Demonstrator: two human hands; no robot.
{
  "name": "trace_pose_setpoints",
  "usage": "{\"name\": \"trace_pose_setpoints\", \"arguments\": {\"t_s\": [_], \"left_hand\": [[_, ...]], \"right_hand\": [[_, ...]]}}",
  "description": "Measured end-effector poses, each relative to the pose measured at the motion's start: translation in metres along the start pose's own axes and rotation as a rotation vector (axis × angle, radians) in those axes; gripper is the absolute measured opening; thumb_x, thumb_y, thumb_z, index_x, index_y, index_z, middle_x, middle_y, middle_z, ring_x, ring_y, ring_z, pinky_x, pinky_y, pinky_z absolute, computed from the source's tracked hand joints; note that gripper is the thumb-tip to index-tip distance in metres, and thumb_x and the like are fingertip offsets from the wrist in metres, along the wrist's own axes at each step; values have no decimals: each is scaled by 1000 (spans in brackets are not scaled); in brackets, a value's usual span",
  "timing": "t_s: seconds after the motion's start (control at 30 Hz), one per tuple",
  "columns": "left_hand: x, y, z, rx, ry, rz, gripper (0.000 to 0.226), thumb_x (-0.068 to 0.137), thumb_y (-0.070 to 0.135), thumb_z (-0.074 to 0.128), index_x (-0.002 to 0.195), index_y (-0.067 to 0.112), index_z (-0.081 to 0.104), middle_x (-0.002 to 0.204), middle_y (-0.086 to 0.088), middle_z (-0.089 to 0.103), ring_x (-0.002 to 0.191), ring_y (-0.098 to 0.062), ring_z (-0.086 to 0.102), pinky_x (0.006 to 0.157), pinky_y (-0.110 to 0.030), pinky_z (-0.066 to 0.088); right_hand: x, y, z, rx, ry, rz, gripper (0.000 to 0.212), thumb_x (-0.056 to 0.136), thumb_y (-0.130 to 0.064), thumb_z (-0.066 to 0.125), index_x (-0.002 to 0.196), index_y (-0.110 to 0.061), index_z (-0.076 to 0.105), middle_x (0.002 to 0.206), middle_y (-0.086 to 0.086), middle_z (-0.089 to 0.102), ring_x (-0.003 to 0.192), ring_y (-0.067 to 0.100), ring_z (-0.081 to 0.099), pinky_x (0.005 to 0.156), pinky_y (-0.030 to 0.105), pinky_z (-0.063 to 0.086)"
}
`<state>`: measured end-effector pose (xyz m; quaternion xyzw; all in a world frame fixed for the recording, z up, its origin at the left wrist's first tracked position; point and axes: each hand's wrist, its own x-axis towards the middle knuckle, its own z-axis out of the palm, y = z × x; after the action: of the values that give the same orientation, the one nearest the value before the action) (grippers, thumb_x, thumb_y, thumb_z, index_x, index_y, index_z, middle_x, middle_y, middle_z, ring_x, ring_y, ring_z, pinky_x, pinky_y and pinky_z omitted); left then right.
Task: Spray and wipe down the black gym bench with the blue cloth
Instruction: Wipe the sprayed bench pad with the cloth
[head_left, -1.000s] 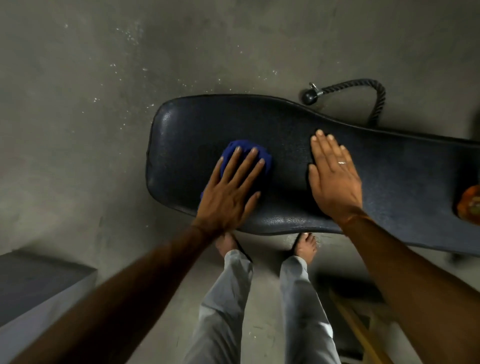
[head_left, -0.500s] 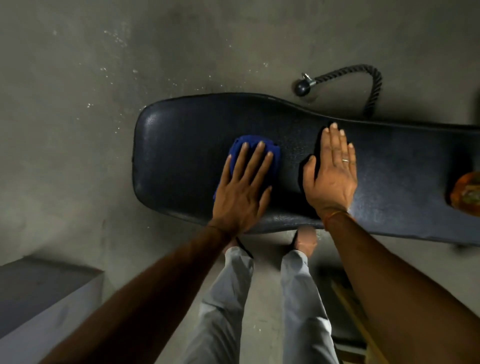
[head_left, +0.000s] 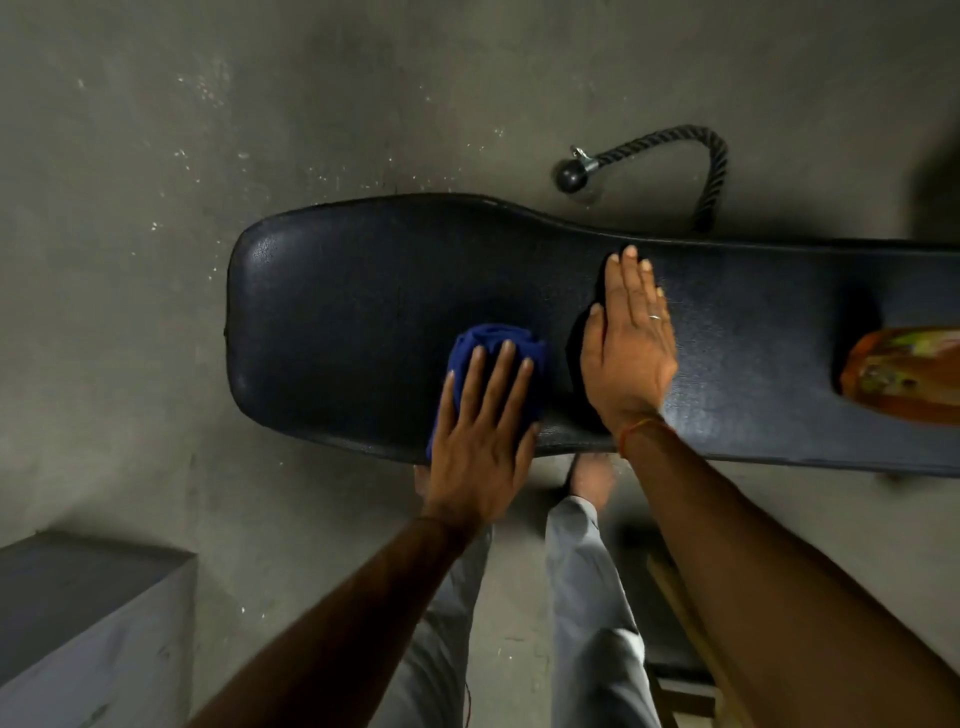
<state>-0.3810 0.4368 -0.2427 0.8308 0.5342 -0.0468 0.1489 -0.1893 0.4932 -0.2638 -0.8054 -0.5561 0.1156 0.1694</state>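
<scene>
The blue cloth (head_left: 496, 347) is bunched up under the left hand (head_left: 480, 441), and it now lies close to the near edge of the black bench (head_left: 363, 322), about the middle of its wide end. One second ago it was further in, more toward the centre of the padding; the hand has pulled it back toward the person, so this looks like the return part of a wiping stroke. The grip of the left hand is flat, with the fingers spread and pressing the cloth down, not closed around it.

The right hand (head_left: 626, 353) also lies open and flat on the padding, just beside the cloth, and holds nothing. It has turned a little since before, the fingers pointing more to the far edge, and I think it only steadies the person.

To my judgement the wiping is in progress: the far left end of the bench and the long part to the right seem not yet passed. An orange thing (head_left: 904, 376) lies on the bench at the right edge; it may be the spray bottle, but I cannot tell. A black rope (head_left: 675, 150) lies on the floor behind.
</scene>
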Motion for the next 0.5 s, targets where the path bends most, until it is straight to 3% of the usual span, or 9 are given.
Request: {"name": "trace_pose_setpoints", "arguments": {"t_s": [0.13,0.23,0.33,0.5], "left_hand": [[51,-2,-9,-24,15,13,69,106,52,34,165,24,11,173,-3,1,160,-27,-2,129,-53,6],[126,-1,-23,-30,49,-53,68,106,52,27,165,22,9,173,-4,1,160,-27,-5,129,-52,2],[160,8,-24,-11,106,-153,66,107,49,22,165,19,12,173,-6,6,160,-29,-1,129,-54,6],[70,41,-8,-11,70,-86,68,105,49,32,164,21,12,173,-5,5,160,-29,1,128,-54,11]], "right_hand": [[7,58,-22,-34,-54,-272,51,105,-23,40,156,-14,41,165,4,37,153,22,34,125,45,29],[4,79,-25,-62,68,-91,52,106,-25,39,156,-13,40,165,4,36,154,23,32,125,46,27],[1,78,-19,-92,84,-55,53,106,-28,39,157,-14,38,166,3,34,155,21,29,127,44,24],[5,76,-28,-76,27,33,60,105,-34,37,160,-10,31,169,7,26,157,24,23,128,45,20]]}}
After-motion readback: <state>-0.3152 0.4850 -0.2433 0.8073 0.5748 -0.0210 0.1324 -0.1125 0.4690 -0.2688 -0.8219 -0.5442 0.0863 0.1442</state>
